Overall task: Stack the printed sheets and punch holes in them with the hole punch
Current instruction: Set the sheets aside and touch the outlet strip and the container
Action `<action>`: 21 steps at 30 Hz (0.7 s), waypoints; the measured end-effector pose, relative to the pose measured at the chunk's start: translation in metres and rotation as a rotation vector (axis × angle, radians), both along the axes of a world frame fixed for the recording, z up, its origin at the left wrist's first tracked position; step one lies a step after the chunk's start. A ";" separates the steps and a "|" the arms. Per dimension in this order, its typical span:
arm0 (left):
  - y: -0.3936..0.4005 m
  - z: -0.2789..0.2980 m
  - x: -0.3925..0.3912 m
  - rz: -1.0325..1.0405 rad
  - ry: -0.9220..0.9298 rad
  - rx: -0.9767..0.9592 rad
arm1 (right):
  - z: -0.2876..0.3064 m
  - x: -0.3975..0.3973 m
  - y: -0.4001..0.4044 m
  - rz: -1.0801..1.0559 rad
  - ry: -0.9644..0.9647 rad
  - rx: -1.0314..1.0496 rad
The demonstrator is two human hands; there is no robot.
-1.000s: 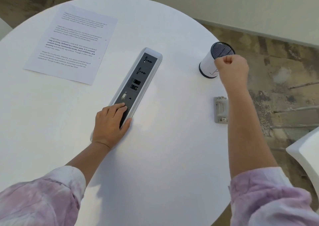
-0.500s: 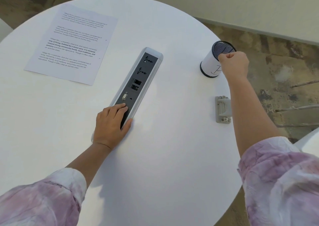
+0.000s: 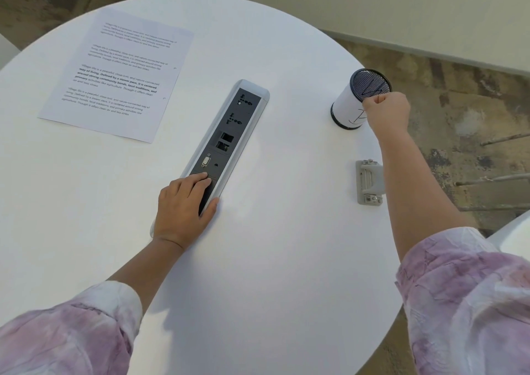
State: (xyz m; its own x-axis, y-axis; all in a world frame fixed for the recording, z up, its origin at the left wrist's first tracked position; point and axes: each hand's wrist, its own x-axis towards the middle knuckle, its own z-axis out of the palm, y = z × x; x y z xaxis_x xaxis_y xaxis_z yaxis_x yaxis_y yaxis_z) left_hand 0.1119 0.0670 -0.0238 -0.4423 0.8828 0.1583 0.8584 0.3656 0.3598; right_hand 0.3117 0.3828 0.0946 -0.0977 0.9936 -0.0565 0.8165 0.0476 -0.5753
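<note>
A white printed sheet point(image 3: 117, 76) lies flat on the far left part of the table, with four blocks of small black writing on it. The hole punch point(image 3: 369, 182) is small and grey, and it sits near the table's right edge, well apart from the sheet.

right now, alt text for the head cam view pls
A person's right hand, fingers curled, is at the rim of a mesh pen cup on a round white table. Their left hand rests on a socket strip; printed sheets lie far left, a hole punch near the right edge.
</note>
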 end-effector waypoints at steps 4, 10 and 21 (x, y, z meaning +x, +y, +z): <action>0.001 0.001 0.000 0.003 0.002 -0.005 | 0.001 0.002 0.002 -0.022 -0.004 0.024; 0.001 0.001 0.001 0.002 -0.001 -0.003 | 0.000 0.004 0.009 -0.036 -0.003 0.027; 0.001 0.001 0.000 -0.004 0.002 0.007 | -0.003 0.007 0.018 -0.218 0.254 -0.198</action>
